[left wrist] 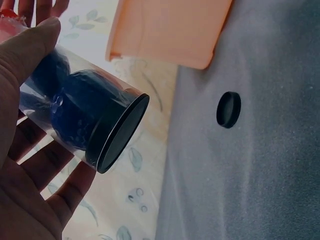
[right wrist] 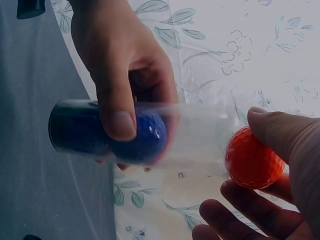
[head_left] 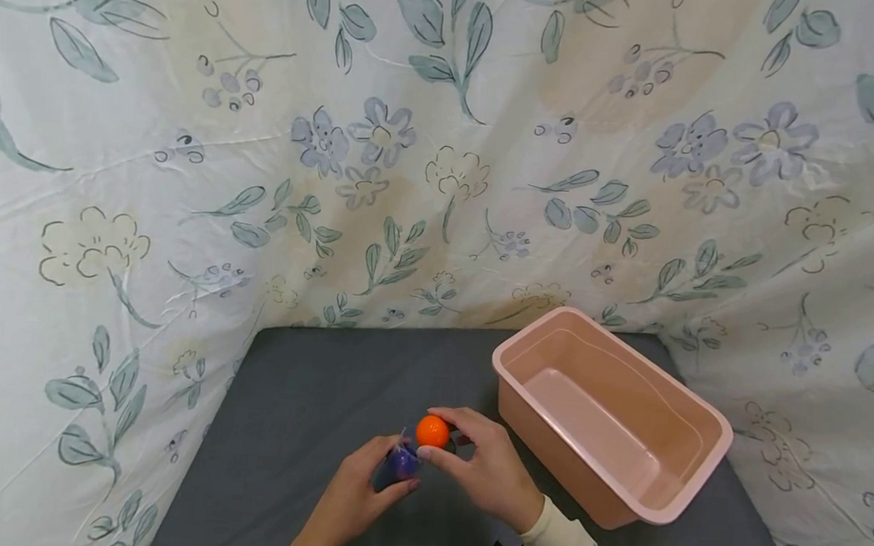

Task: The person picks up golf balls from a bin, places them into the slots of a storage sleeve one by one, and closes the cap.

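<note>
My left hand (head_left: 354, 492) holds a clear plastic tube (right wrist: 197, 135) round its side, thumb across the front. Inside, toward the capped end, sit two blue golf balls (right wrist: 147, 136). A black cap (left wrist: 125, 134) closes that end. With thumb and fingers, my right hand (head_left: 491, 470) pinches an orange golf ball (right wrist: 254, 159) right at the tube's other, uncapped end. In the right wrist view the tube lies nearly level; whether the ball touches its rim I cannot tell.
A loose black cap (left wrist: 229, 109) lies on the dark grey tabletop (head_left: 310, 390). To the right of my hands stands a pink plastic bin (head_left: 539, 443), with nothing visible inside. Floral cloth (head_left: 408, 246) hangs behind and along both sides of the table.
</note>
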The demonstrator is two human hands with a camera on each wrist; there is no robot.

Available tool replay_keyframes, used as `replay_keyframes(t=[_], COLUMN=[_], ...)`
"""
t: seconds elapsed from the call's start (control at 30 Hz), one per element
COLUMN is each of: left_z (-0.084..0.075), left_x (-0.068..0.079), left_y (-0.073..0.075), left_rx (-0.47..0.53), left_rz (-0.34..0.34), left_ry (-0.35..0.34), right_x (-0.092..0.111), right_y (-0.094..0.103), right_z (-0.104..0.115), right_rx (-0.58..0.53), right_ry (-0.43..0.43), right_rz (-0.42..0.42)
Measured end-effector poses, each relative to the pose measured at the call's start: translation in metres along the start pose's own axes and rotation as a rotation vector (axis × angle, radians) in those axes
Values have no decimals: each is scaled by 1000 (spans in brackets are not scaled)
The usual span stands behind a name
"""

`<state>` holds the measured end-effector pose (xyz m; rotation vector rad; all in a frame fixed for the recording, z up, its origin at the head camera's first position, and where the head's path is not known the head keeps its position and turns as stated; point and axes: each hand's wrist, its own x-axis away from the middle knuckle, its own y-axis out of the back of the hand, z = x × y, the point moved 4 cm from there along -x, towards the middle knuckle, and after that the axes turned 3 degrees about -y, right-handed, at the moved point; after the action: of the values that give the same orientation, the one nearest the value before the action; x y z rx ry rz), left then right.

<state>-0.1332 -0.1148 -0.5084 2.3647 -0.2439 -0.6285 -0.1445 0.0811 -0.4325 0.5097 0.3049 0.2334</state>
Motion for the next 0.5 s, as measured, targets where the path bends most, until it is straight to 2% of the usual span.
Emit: replay_keyframes(t=[0.27,0.5], left_z=[0,1], left_x=[0,-1], left_y=[-2,0], left_rx=[-38,-24], left_rz=[-25,-19], left_ry=[-85,-74], right_x=[2,-1], right_y=[-9,-10], right_z=[-1,-2], right_rx=[-68,-105], right_ry=[-12,-18], right_rz=[29,42])
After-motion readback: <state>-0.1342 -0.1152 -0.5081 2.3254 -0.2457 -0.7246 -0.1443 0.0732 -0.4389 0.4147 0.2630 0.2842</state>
